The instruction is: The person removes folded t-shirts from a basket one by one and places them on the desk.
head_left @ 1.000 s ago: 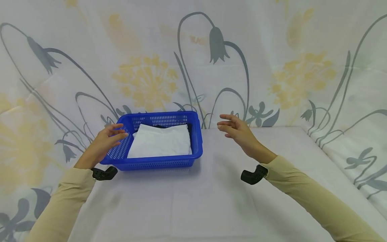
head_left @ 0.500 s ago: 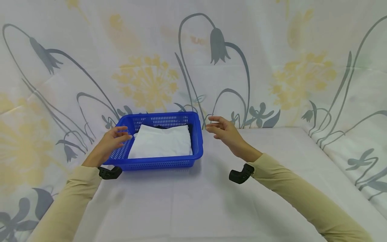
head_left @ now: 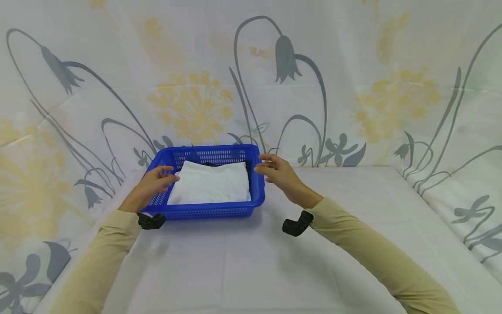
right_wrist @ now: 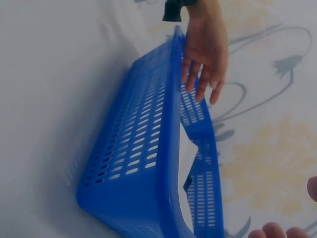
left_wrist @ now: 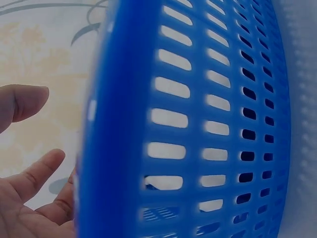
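A blue perforated plastic basket stands on the white-covered table. Inside it lies a folded white cloth, with a little of something dark showing along its back and right edges. Above the basket's left end hovers my left hand, its fingers loosely extended and nothing held. My right hand is at the right rim, fingers loosely bent and holding nothing; whether it touches the rim I cannot tell. In the right wrist view the left hand hangs over the basket's far end with its fingers spread.
Behind the table hangs a pale curtain with grey and yellow flower prints. White cloth covers the table in front of and to the right of the basket. A black device sits on each wrist.
Both hands have moved inward toward the basket: the left one to the right over its left end, the right one leftward to its right rim. The basket and cloth have stayed in place.
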A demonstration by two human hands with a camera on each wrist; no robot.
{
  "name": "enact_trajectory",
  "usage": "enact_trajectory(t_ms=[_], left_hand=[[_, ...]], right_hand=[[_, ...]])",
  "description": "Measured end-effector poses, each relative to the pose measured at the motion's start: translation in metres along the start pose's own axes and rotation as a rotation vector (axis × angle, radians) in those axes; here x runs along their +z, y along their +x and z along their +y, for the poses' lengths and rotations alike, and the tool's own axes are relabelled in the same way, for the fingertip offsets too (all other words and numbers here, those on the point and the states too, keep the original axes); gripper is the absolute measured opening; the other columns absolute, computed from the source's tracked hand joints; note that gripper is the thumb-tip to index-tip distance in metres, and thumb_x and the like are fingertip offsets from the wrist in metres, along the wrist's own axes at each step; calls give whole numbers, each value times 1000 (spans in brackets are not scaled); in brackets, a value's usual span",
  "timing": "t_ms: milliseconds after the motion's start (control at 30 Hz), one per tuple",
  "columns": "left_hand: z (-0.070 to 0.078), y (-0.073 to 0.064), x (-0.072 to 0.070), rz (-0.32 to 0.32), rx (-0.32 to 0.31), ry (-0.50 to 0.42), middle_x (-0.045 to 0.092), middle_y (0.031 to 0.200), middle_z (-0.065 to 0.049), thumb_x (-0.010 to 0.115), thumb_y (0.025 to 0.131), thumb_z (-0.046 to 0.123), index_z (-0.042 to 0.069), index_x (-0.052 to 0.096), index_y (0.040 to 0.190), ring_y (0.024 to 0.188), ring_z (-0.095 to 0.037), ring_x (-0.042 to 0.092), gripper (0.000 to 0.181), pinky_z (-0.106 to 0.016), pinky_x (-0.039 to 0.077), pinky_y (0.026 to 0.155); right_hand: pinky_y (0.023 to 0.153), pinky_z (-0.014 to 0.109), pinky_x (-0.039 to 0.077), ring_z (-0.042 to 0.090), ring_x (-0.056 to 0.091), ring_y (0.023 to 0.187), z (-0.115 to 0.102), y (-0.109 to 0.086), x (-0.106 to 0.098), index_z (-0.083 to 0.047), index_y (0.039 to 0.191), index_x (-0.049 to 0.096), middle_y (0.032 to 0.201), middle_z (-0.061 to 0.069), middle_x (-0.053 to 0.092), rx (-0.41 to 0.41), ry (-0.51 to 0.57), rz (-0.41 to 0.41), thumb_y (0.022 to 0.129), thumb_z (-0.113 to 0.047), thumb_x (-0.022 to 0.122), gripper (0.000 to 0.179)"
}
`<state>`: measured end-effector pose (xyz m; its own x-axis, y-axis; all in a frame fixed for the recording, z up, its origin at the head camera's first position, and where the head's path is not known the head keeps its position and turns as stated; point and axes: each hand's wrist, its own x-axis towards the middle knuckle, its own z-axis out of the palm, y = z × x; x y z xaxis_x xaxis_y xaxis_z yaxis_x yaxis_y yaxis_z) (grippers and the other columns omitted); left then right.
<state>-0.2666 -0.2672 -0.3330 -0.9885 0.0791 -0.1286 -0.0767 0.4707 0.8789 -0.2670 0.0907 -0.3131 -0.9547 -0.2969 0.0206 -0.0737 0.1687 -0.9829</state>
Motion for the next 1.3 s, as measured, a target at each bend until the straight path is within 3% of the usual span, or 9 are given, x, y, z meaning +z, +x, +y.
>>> enact_trajectory(t_ms=[300, 567, 1033, 1300], left_hand=[[-2, 3, 2, -8, -29, 22, 33, 142, -33, 55, 99, 18, -8, 21, 149, 130, -46, 34, 66, -53, 32, 105], [-8, 9, 2, -16, -33, 43, 34, 141, -33, 56, 98, 15, -9, 23, 147, 129, -46, 37, 64, -53, 34, 103], [-10, 14, 2, -27, -75, 91, 35, 139, -34, 60, 96, 16, -12, 25, 145, 123, -46, 41, 66, -53, 37, 101], [-16, 16, 3, -34, -133, 116, 29, 144, -35, 63, 92, 16, -12, 26, 144, 128, -50, 35, 69, -57, 32, 103]], right_hand=[[102, 48, 38, 37, 49, 123, -2, 8, 13, -4, 142, 43, 128, 19, 55, 16, 23, -11, 96, -16, 61, 51], [102, 47, 38, 31, 53, 119, 0, 18, 28, -3, 141, 44, 125, 17, 57, 51, 21, -12, 94, -14, 63, 52], [99, 41, 41, 30, 55, 114, 9, 32, 49, -7, 140, 48, 115, 12, 61, 99, -117, 14, 90, -16, 69, 55], [103, 47, 36, 28, 51, 118, 13, 36, 58, -12, 138, 49, 126, 11, 57, 150, -154, 3, 88, -19, 70, 55]])
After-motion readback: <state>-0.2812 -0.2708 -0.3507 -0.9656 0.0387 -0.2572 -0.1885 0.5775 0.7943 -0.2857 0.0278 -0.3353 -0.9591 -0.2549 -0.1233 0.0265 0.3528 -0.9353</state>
